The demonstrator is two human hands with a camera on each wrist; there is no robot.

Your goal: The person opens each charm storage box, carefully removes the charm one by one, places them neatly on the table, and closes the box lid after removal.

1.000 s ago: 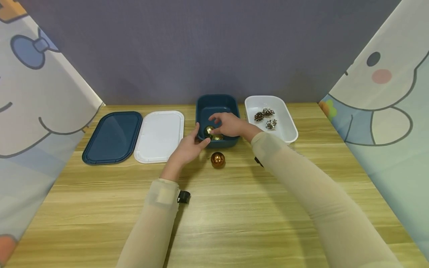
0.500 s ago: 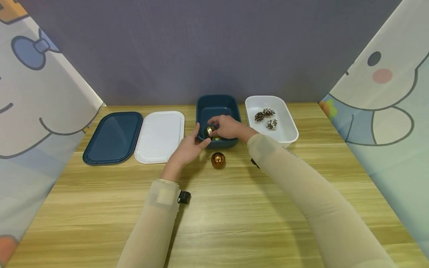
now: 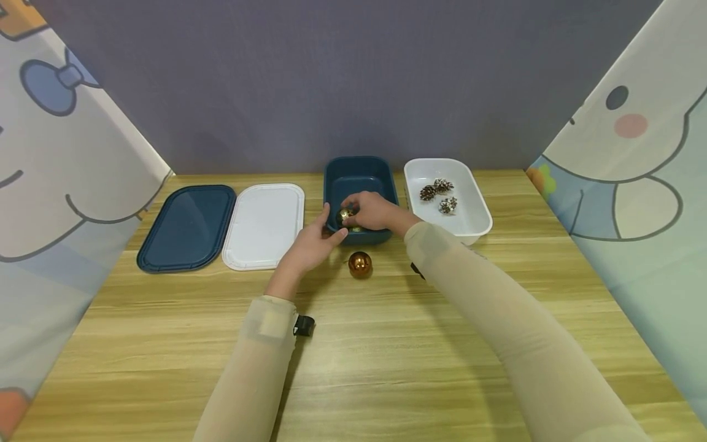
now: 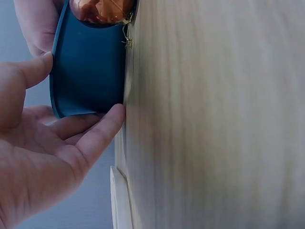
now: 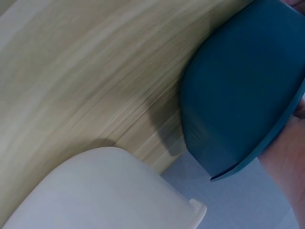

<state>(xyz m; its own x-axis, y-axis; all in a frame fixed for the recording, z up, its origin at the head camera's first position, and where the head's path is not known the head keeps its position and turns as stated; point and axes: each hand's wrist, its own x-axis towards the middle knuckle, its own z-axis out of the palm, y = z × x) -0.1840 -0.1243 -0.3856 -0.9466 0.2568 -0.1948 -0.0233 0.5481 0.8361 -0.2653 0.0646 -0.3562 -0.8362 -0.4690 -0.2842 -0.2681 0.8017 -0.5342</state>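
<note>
A dark blue box [image 3: 388, 179] stands open at the back centre of the wooden table. My right hand [image 3: 371, 212] reaches into its near end, fingers curled round a shiny gold ball [image 3: 345, 215]; a second gold ball [image 3: 356, 229] peeks out beneath the hand. My left hand [image 3: 310, 244] braces the box's near left corner from outside, thumb and fingers straight against the wall. The left wrist view shows those fingers [image 4: 102, 126] touching the blue box [image 4: 86, 71]. A copper ball [image 3: 359, 264] lies on the table just in front of the box, also the copper ball [image 4: 100, 9].
A white box [image 3: 475, 209] with three pine cones [image 3: 439, 193] stands right of the blue one; its wall is the white box [image 5: 95, 191]. A white lid [image 3: 264, 224] and a blue lid [image 3: 188, 227] lie flat to the left. Cartoon-print screens flank the table.
My right hand has drawn slightly back toward the box's near left corner and its fingers have closed over the gold ball. The left hand and copper ball have stayed put.
</note>
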